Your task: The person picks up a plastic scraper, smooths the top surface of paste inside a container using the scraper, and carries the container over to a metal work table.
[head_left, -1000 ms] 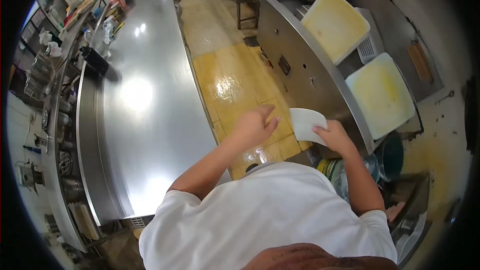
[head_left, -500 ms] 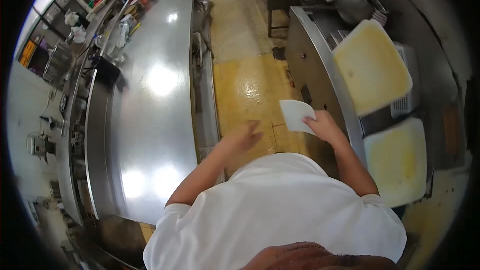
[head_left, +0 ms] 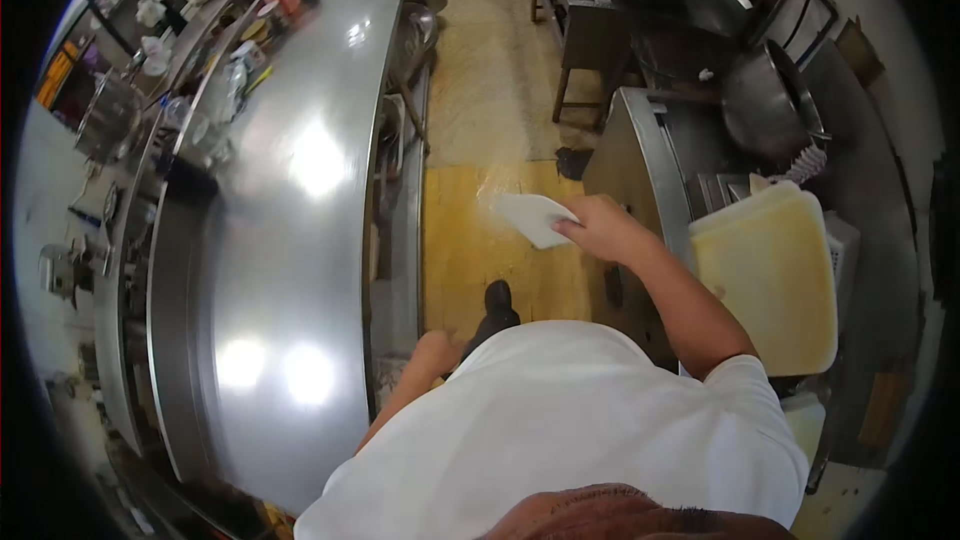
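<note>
White shirt point(head_left: 570, 410) nearest; at ten o'clock from it, the left hand point(head_left: 432, 352) hangs near the table point(head_left: 290, 300), its grip too unclear to tell. Well apart, toward twelve, the right hand point(head_left: 605, 228) clamps a sheet point(head_left: 530, 218) above the floor point(head_left: 560, 290). Tray point(head_left: 770, 290) at two; pot point(head_left: 762, 105) beyond, at one.

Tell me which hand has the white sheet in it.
The right hand, stretched forward with its thumb on the white sheet. The left hand is low beside the shirt, no sheet showing in it.
</note>
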Motion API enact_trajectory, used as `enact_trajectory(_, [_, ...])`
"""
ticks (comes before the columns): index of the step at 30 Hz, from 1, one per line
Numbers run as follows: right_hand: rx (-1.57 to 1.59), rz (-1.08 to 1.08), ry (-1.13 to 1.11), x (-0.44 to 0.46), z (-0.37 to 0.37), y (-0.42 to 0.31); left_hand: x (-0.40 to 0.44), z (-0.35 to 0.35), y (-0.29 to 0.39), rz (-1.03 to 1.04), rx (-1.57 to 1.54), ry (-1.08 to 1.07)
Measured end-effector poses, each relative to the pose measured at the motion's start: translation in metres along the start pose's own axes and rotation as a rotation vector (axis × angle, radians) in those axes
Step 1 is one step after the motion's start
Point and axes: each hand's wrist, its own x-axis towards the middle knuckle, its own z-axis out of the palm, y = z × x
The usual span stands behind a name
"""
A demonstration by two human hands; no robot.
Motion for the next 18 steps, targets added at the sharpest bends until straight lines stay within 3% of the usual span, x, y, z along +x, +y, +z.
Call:
enact_trajectory(1, [-0.011,0.012,0.014,0.012,-0.004,0.016,0.023,-0.023,0.02,0.021,0.001,-0.005])
enact_trajectory(3, [0.023,0.241,-0.041,0.023,-0.016,0.04,0.067,-0.063,0.06,0.213,0.058,-0.094])
enact_trajectory(6, [0.114,0.343,0.003,0.043,-0.053,0.047,0.152,-0.104,0.1,0.269,0.079,-0.053])
enact_trajectory(13, [0.165,0.453,0.142,0.115,-0.098,0.106,0.267,-0.229,0.229,0.578,0.146,-0.081])
enact_trajectory(17, [0.148,0.411,0.097,0.191,-0.118,0.161,0.367,-0.259,0.249,0.629,0.23,-0.042])
enact_trajectory(18, [0.114,0.389,0.064,0.212,-0.126,0.17,0.384,-0.267,0.246,0.544,0.271,-0.019])
